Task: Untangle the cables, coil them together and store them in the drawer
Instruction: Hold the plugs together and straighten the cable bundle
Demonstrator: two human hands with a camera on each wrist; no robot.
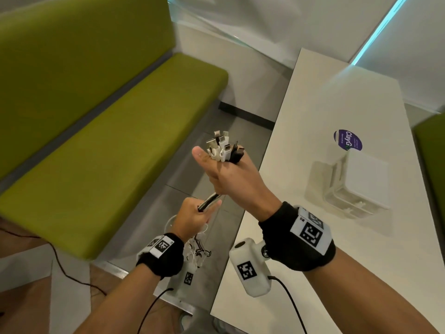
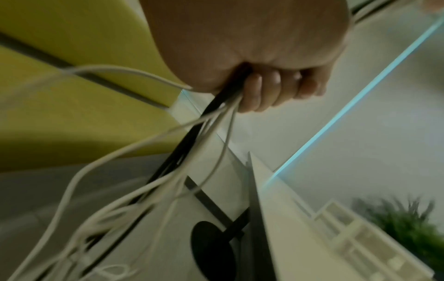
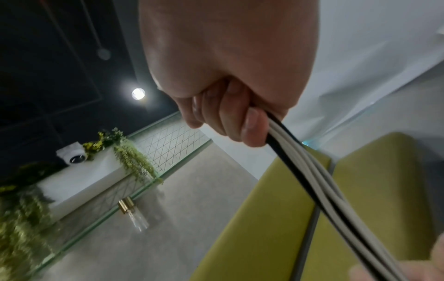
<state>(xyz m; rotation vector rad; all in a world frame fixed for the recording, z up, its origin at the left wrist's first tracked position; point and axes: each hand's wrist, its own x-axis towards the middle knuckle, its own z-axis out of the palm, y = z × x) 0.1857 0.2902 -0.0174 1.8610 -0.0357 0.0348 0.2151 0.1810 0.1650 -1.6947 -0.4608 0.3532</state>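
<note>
white and black cables [image 1: 225, 147] bunched, plugs up, gripped mid-air, loose lengths dangling; white drawer unit [image 1: 356, 186] on table

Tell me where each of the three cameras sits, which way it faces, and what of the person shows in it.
Head: worn on the head, looking down at the right hand and left hand gripping the cables beside the white table.
Left wrist: under the left wrist, looking along the left hand to the hanging cables and the floor.
Right wrist: under the right wrist, tilted up past the right hand to the ceiling.
All three share the cables and the green bench.
</note>
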